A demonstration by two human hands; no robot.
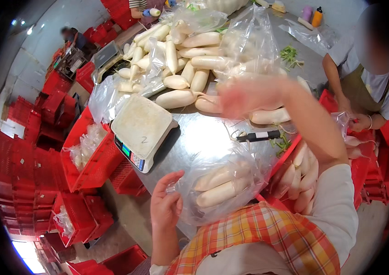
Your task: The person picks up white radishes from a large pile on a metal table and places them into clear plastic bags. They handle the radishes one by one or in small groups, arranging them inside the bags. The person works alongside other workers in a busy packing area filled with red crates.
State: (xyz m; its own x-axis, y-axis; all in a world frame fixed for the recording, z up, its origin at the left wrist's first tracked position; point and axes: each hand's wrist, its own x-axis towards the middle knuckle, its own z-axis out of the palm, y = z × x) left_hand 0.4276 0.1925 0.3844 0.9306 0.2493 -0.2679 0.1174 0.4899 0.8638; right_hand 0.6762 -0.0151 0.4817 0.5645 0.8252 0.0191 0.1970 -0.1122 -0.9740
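Note:
In the head view, my left hand [168, 194] is raised at the table's near edge, its thumb and fingers bent at the rim of a clear plastic bag [189, 206]. White daikon radishes [222, 191] lie inside that bag, close to my body. My right hand [246, 98] is blurred and reaches over the near side of a large daikon pile [177, 98]; whether it holds anything cannot be told. A digital scale [142, 127] with a bare pan stands left of centre. A black marker-like object [258, 136] lies between my right hand and the bag.
Red crates [93, 161] with bagged goods stand left of the steel table. Another red crate [285, 182] holds daikons beside my right side. A co-worker [366, 79] stands at the right. A second scale [106, 56], larger clear bags [249, 41] and trimmed greens [289, 55] are farther back.

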